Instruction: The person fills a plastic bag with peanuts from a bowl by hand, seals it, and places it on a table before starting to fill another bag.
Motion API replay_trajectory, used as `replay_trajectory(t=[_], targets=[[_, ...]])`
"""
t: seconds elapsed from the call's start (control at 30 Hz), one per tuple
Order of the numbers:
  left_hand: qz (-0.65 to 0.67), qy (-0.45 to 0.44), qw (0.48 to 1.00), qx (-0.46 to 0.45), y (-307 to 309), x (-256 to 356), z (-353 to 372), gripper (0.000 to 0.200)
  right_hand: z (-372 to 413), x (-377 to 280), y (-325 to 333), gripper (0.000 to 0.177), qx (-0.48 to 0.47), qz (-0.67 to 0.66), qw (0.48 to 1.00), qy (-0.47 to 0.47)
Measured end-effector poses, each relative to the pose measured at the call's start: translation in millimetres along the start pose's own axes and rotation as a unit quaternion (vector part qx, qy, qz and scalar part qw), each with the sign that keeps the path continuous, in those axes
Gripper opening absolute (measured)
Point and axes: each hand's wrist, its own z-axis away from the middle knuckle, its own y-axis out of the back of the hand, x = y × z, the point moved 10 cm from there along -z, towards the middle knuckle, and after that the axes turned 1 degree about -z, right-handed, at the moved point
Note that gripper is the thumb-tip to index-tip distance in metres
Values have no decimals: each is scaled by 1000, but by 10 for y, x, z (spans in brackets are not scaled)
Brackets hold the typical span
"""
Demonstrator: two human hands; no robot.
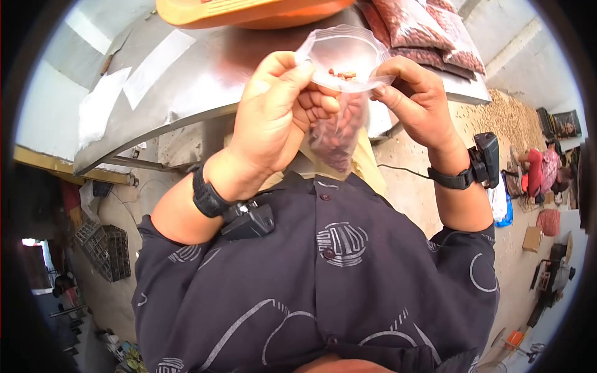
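A clear plastic zip bag [339,133] hangs upright in front of my chest, its mouth spread wide toward me. Small reddish-brown pieces that look like peanuts [342,75] show through the opening, and more fill the lower part. My left hand [277,105] pinches the left side of the rim between thumb and forefinger, its other fingers curled against the bag. On the opposite side, my right hand [415,93] grips the rim the same way. Each wrist wears a black strap with a small device.
Beyond my hands stands a metal table [205,74], bearing an orange basin [255,15] and several filled clear bags [429,31] stacked at right. White sheets [155,65] lie at its left. A black crate [104,248] sits on the floor; a pale heap of pieces [507,124] spreads at right.
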Motion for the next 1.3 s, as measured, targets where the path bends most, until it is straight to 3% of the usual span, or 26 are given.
replay_trajectory(t=[0.13,0.17,0.23,0.3,0.4,0.5,0.63,0.8,0.9,1.03,1.13,1.23,1.3], targets=[[-101,148,984,17,435,-476,-6,16,335,115,29,11,-54,81,994,57],[-132,175,975,27,616,-586,16,16,432,157,-6,13,-69,107,991,34],[-284,112,952,19,864,-614,46,17,591,294,-101,14,-116,130,984,35],[-396,15,918,18,930,-539,88,24,682,373,7,8,-89,91,992,17],[-465,-35,884,23,936,-461,28,44,762,477,124,8,-49,22,998,-21],[-430,17,902,-6,828,-581,-88,51,760,423,72,10,-73,41,996,11],[-350,112,928,-62,825,-917,-209,46,726,392,26,9,-84,27,996,26],[-338,44,940,-28,837,-811,-290,18,699,319,83,9,-79,29,995,46],[-372,5,927,-36,749,-709,-268,17,653,248,125,9,-77,34,994,70],[-322,-10,946,-32,668,-574,-177,14,658,268,230,9,-68,19,994,78],[-344,19,939,-2,821,-663,-161,14,824,622,321,12,-61,9,998,-18],[-360,21,933,3,847,-725,-178,14,951,852,457,11,-2,-13,999,-37],[-371,19,928,-1,815,-752,-173,14,1060,975,547,23,56,-54,996,-55]])
